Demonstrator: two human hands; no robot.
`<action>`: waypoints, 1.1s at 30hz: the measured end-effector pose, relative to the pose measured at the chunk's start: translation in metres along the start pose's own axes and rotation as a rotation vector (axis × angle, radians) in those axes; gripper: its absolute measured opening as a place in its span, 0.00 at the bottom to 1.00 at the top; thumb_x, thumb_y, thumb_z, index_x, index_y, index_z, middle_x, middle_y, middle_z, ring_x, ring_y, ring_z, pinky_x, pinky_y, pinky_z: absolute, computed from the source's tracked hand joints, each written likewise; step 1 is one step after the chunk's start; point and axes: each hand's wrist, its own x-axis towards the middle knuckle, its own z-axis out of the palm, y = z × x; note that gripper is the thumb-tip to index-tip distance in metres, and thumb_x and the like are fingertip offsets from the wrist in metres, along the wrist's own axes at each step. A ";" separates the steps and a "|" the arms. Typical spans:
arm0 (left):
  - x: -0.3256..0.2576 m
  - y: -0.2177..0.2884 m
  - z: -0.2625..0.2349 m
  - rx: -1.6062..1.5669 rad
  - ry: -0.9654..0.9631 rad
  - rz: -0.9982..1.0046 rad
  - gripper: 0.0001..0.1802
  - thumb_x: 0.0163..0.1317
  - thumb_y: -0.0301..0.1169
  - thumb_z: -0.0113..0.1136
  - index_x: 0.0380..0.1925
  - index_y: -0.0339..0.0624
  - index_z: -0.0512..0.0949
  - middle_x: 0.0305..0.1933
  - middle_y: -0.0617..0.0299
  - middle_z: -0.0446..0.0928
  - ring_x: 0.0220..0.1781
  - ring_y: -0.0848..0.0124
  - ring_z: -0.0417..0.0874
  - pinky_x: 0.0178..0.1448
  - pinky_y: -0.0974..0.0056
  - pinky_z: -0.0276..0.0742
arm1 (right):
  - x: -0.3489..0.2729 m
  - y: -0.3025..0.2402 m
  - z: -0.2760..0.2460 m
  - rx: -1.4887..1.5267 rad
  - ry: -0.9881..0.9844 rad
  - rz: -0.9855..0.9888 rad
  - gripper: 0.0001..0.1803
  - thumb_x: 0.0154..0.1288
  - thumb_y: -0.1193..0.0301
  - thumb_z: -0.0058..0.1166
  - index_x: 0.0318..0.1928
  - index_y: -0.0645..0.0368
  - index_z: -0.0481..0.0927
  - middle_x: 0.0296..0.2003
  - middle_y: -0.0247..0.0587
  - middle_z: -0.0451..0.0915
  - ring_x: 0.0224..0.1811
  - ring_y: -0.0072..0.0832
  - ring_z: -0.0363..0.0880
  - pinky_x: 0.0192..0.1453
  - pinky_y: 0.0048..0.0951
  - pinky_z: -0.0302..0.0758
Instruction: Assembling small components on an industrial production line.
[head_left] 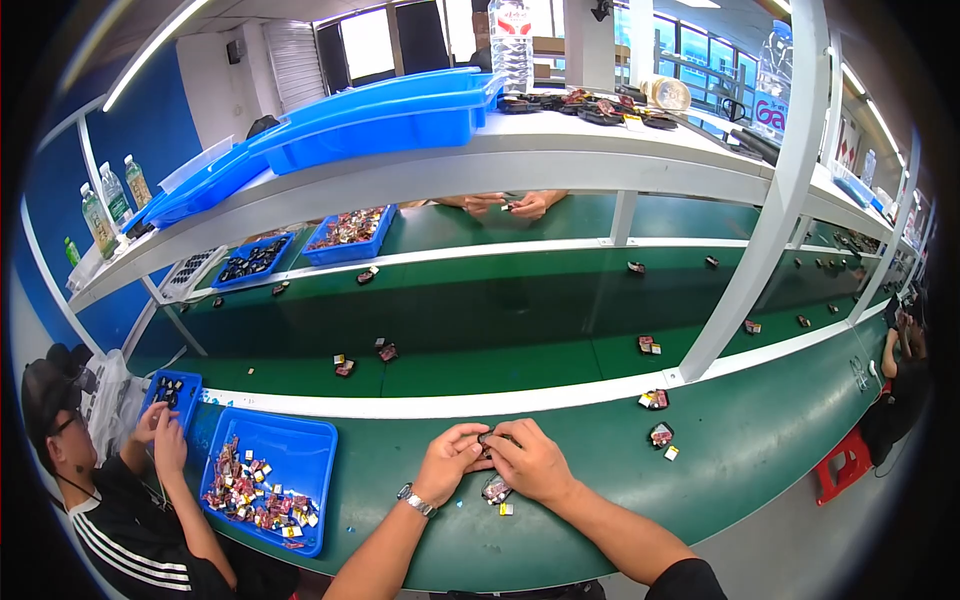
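Note:
Over the green bench, my left hand [447, 468] and my right hand [532, 462] meet with their fingers pinched on a small black plastic part [487, 440]. My fingers cover most of it, so its exact kind is hidden. Just below my hands lies a small red circuit board assembly [495, 488] with a white and yellow tab [506, 509]. To the left stands a blue tray [330, 440] holding many red circuit boards with white and yellow pieces. Right of my hands, similar assemblies [660, 434] rest on the green bench [740, 450].
A co-worker [120, 490] sits at the left, hands beside a small blue bin [188, 400]. Beyond a white rail, a green conveyor [480, 330] carries scattered assemblies. Overhead, a shelf [420, 172] bears blue trays [370, 135] and bottles; its white post [750, 240] stands to the right.

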 end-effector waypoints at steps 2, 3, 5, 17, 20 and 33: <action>0.000 0.000 -0.001 -0.001 -0.004 0.000 0.16 0.74 0.21 0.48 0.60 0.33 0.69 0.56 0.51 0.79 0.57 0.66 0.82 0.61 0.59 0.83 | 0.000 0.000 0.000 -0.013 -0.001 0.008 0.14 0.49 0.78 0.67 0.39 0.57 0.84 0.39 0.35 0.80 0.40 0.34 0.80 0.41 0.31 0.81; 0.000 -0.001 -0.001 -0.003 -0.008 -0.001 0.16 0.74 0.21 0.47 0.60 0.33 0.69 0.56 0.51 0.79 0.57 0.66 0.82 0.61 0.59 0.83 | 0.000 0.000 0.000 -0.013 -0.001 0.008 0.14 0.49 0.78 0.67 0.39 0.57 0.84 0.39 0.35 0.80 0.40 0.34 0.80 0.41 0.31 0.81; 0.000 -0.001 0.000 -0.003 -0.007 0.004 0.16 0.74 0.20 0.47 0.60 0.32 0.69 0.56 0.51 0.79 0.57 0.66 0.82 0.61 0.59 0.83 | -0.001 0.000 0.000 -0.036 -0.009 -0.013 0.14 0.49 0.78 0.67 0.39 0.57 0.84 0.39 0.35 0.80 0.40 0.34 0.80 0.41 0.31 0.81; -0.001 0.002 0.002 -0.014 0.000 0.009 0.17 0.73 0.20 0.47 0.60 0.32 0.69 0.55 0.51 0.80 0.56 0.65 0.83 0.61 0.59 0.83 | -0.004 0.002 0.004 -0.037 0.056 -0.033 0.13 0.52 0.78 0.67 0.40 0.58 0.84 0.39 0.37 0.80 0.40 0.34 0.80 0.40 0.31 0.81; -0.001 0.001 0.000 -0.017 -0.006 0.008 0.16 0.73 0.20 0.48 0.60 0.32 0.69 0.54 0.52 0.80 0.56 0.66 0.83 0.61 0.59 0.83 | -0.004 0.002 0.004 -0.055 0.055 -0.028 0.13 0.52 0.78 0.67 0.40 0.58 0.84 0.39 0.37 0.80 0.40 0.34 0.80 0.40 0.31 0.81; -0.003 0.004 0.003 -0.006 0.010 0.002 0.16 0.73 0.19 0.48 0.59 0.32 0.69 0.54 0.51 0.80 0.56 0.65 0.83 0.60 0.60 0.84 | 0.000 0.002 0.005 -0.095 0.082 -0.115 0.12 0.50 0.78 0.65 0.38 0.59 0.84 0.37 0.36 0.80 0.39 0.33 0.80 0.41 0.33 0.79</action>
